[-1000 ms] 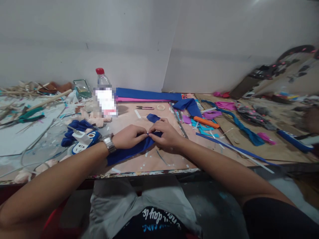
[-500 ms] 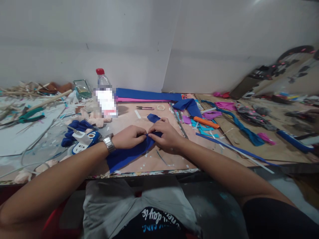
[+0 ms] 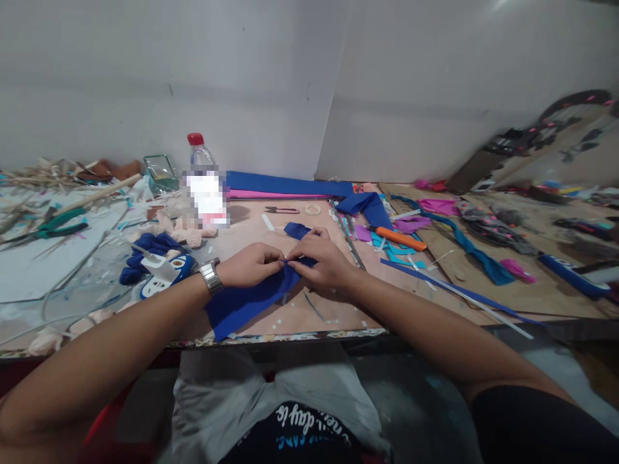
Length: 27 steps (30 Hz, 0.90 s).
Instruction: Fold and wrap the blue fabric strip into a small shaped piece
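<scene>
A blue cloth strip (image 3: pixel 246 303) lies slantwise over the table near its front edge, its middle gathered between my hands. My left hand (image 3: pixel 251 264), with a metal watch at the wrist, pinches the cloth between thumb and fingers. Right beside it, my right hand (image 3: pixel 322 261) also grips the cloth, thumb and fingertips close to the left ones. The far end of blue cloth (image 3: pixel 296 230) shows beyond my right fingers. Whatever small detail sits between the fingertips is too small to make out.
A red-capped bottle (image 3: pixel 200 187), small snips (image 3: pixel 282 211) and a tape ring (image 3: pixel 313 209) stand or lie behind. A power strip (image 3: pixel 167 277) and green pliers (image 3: pixel 60 225) are left. An orange cutter (image 3: pixel 399 238) lies right, among fabric scraps and a long white strip (image 3: pixel 478 303).
The near corner of the blue cloth has shifted slightly downward. Both hands keep their pinch in nearly the same place.
</scene>
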Motion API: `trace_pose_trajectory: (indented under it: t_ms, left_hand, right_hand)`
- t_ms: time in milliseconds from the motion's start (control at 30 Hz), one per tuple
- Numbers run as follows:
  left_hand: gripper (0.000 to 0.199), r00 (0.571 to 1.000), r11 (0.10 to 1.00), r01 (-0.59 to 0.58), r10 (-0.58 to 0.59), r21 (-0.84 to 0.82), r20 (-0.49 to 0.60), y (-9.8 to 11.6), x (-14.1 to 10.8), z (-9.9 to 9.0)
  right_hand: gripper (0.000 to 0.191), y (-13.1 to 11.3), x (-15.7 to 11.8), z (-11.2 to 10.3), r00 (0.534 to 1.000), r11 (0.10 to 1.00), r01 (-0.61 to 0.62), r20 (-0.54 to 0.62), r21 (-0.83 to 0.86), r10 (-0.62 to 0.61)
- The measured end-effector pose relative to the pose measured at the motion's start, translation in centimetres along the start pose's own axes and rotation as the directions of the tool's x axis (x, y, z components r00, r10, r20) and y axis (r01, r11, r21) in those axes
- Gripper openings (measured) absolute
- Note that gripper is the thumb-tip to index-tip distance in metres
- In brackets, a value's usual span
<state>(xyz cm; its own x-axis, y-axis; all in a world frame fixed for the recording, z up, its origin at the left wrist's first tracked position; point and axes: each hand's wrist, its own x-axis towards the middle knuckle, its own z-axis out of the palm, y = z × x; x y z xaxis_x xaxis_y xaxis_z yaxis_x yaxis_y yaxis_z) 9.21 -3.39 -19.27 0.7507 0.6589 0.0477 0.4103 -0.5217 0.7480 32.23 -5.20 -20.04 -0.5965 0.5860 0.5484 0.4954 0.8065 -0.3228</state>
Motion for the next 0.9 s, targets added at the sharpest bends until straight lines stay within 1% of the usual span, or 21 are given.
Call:
trace_pose_trajectory:
  t_ms: [200, 367, 567, 700, 900]
  left_hand:
    - [0.034, 1.000, 0.997, 0.021, -0.020, -0.071, 0.023, 0.10, 0.04, 0.02]
    - [0.036, 0.999, 0.988, 0.043, -0.041, -0.148, 0.016, 0.16, 0.02, -0.08]
    - [0.041, 0.999, 0.984, 0.046, -0.045, -0.172, 0.012, 0.04, 0.04, -0.08]
    - [0.044, 0.998, 0.985, 0.061, -0.061, -0.163, 0.009, 0.04, 0.07, -0.11]
    - [0.037, 0.999, 0.989, 0.042, -0.045, -0.143, -0.014, -0.14, 0.21, -0.06]
  right_hand:
    - [0.007, -0.12, 0.00, -0.03, 1.000, 0.999, 0.018, -0.004, -0.035, -0.018]
    - [0.007, 0.10, -0.06, -0.05, 0.998, 0.998, 0.055, -0.005, -0.041, -0.055]
    - [0.008, 0.26, -0.18, -0.07, 0.999, 0.998, 0.032, 0.015, -0.051, -0.032]
    - [0.009, 0.30, -0.17, -0.01, 0.999, 0.998, 0.046, 0.017, -0.045, -0.045]
    - [0.007, 0.09, 0.00, -0.05, 1.000, 0.999, 0.013, 0.028, -0.037, -0.012]
